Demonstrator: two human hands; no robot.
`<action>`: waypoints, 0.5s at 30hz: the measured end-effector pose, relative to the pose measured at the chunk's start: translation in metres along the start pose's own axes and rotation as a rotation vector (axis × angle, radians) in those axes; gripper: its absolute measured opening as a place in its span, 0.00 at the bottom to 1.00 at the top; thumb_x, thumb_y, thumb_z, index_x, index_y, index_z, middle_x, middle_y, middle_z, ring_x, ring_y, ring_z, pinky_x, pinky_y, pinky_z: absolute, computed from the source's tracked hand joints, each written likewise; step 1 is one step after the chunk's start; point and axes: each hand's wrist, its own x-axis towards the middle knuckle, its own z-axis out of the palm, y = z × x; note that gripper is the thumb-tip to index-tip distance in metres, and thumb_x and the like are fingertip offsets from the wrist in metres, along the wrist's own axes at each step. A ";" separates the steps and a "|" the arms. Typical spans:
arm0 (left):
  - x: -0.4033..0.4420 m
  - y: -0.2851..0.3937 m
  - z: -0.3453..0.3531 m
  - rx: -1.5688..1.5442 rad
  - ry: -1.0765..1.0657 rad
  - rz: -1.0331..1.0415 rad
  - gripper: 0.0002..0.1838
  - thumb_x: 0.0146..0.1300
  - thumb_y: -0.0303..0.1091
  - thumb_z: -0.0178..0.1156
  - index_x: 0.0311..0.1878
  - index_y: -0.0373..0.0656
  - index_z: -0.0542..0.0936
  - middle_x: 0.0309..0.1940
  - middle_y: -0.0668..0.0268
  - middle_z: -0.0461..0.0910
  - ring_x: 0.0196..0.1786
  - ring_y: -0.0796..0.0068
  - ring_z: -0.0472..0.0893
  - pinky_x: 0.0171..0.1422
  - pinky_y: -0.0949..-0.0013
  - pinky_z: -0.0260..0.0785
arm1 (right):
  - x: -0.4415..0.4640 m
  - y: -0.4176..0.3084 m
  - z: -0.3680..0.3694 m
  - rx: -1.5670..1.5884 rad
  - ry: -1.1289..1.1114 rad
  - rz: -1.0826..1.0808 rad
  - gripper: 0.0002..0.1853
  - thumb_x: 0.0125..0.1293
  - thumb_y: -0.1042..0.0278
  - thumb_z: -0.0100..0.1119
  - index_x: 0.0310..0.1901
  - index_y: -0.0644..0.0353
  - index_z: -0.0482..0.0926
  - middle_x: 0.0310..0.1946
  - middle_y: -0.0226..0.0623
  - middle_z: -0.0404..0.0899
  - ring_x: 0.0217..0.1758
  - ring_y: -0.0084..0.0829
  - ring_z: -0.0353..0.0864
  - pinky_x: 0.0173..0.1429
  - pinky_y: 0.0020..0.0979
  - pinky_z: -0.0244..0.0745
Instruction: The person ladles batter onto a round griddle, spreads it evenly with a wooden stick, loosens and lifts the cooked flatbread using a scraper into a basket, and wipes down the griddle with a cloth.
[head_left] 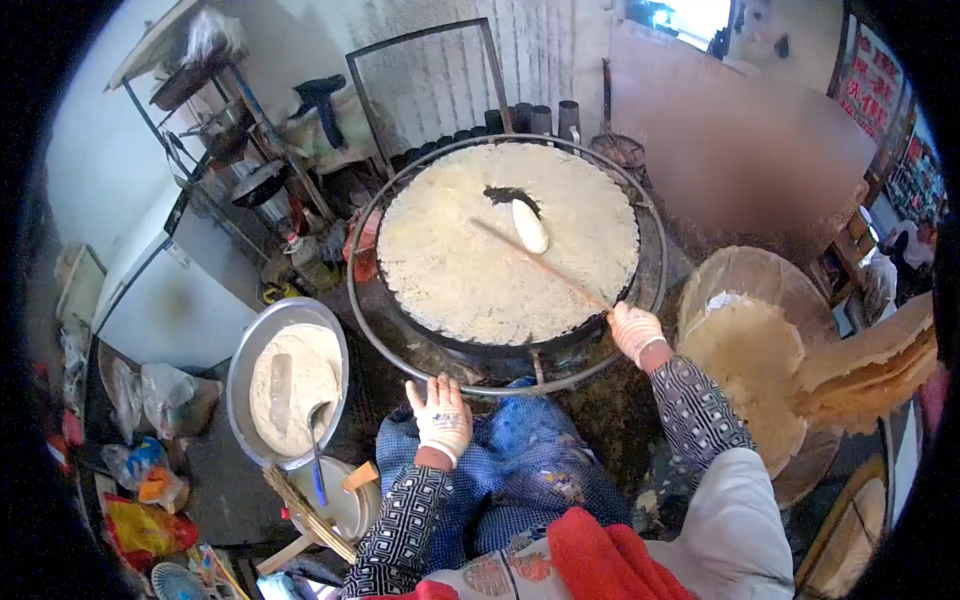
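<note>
My right hand [637, 332], in a pale glove, grips the end of a long wooden stick [560, 277]. The stick reaches across a large round griddle [470, 346], whose top is covered by a thin layer of pale batter [450, 235]. A white oval lump of batter [529, 227] lies near the middle, beside a dark bare patch. My left hand [443, 418], also gloved, is spread open with nothing in it, close to the metal ring [372, 345] around the griddle. Whether its fingertips touch the ring I cannot tell.
Left of the griddle stands a metal basin [240, 400] of batter with a ladle [316, 425]. A brush [300, 505] rests by a white bucket [350, 500]. At right, thin flatbreads [745, 360] lie in a large round container [700, 285]. Shelves with pans [225, 130] stand at the back left.
</note>
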 end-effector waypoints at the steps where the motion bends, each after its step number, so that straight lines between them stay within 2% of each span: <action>1: 0.004 -0.003 -0.001 -0.005 -0.050 -0.040 0.28 0.63 0.41 0.52 0.62 0.33 0.73 0.66 0.50 0.71 0.72 0.49 0.65 0.75 0.24 0.29 | -0.002 0.006 -0.005 -0.004 0.033 0.036 0.19 0.75 0.54 0.44 0.45 0.64 0.75 0.33 0.51 0.85 0.38 0.49 0.86 0.44 0.47 0.79; 3: 0.013 -0.012 -0.002 0.057 -0.160 -0.091 0.28 0.66 0.42 0.48 0.65 0.36 0.72 0.69 0.54 0.68 0.74 0.52 0.62 0.75 0.25 0.26 | 0.006 0.009 -0.009 0.007 0.073 0.096 0.19 0.75 0.53 0.44 0.43 0.64 0.75 0.34 0.52 0.85 0.39 0.49 0.86 0.45 0.46 0.79; 5: 0.015 -0.026 -0.001 0.116 -0.293 -0.149 0.29 0.69 0.43 0.44 0.69 0.40 0.70 0.73 0.58 0.64 0.77 0.56 0.59 0.76 0.27 0.24 | 0.001 -0.008 0.001 -0.005 0.088 0.034 0.20 0.75 0.53 0.44 0.42 0.63 0.75 0.34 0.52 0.85 0.39 0.49 0.86 0.45 0.46 0.79; 7: 0.023 -0.031 -0.009 0.127 -0.339 -0.193 0.29 0.68 0.43 0.45 0.70 0.41 0.68 0.74 0.59 0.62 0.77 0.57 0.58 0.76 0.27 0.24 | -0.002 -0.007 0.004 0.058 0.088 -0.044 0.19 0.75 0.52 0.44 0.42 0.62 0.75 0.34 0.52 0.85 0.40 0.48 0.86 0.45 0.47 0.79; 8: 0.025 -0.032 -0.010 0.127 -0.364 -0.215 0.30 0.68 0.42 0.45 0.71 0.41 0.67 0.75 0.59 0.61 0.78 0.58 0.57 0.76 0.28 0.23 | -0.007 -0.007 0.001 -0.051 0.040 -0.057 0.19 0.75 0.53 0.43 0.42 0.62 0.75 0.34 0.53 0.85 0.40 0.49 0.86 0.45 0.48 0.79; 11: 0.030 -0.053 0.000 0.107 -0.342 -0.274 0.32 0.67 0.43 0.48 0.73 0.41 0.64 0.76 0.60 0.58 0.78 0.59 0.57 0.78 0.31 0.25 | 0.003 0.019 0.022 -0.031 0.107 0.086 0.18 0.75 0.54 0.44 0.45 0.62 0.75 0.34 0.52 0.85 0.38 0.50 0.85 0.43 0.48 0.79; 12: 0.030 -0.061 0.005 0.121 -0.329 -0.285 0.32 0.67 0.43 0.48 0.73 0.41 0.64 0.76 0.60 0.59 0.78 0.59 0.57 0.78 0.31 0.26 | 0.007 0.019 0.027 -0.013 0.165 0.080 0.18 0.74 0.53 0.45 0.44 0.62 0.75 0.33 0.52 0.85 0.37 0.50 0.85 0.42 0.49 0.79; 15: 0.038 -0.069 -0.003 0.101 -0.243 -0.298 0.32 0.64 0.44 0.54 0.70 0.42 0.67 0.73 0.57 0.62 0.76 0.58 0.60 0.78 0.32 0.30 | -0.005 0.005 0.011 0.044 0.149 -0.029 0.18 0.73 0.54 0.47 0.44 0.62 0.74 0.31 0.54 0.84 0.36 0.52 0.85 0.40 0.51 0.79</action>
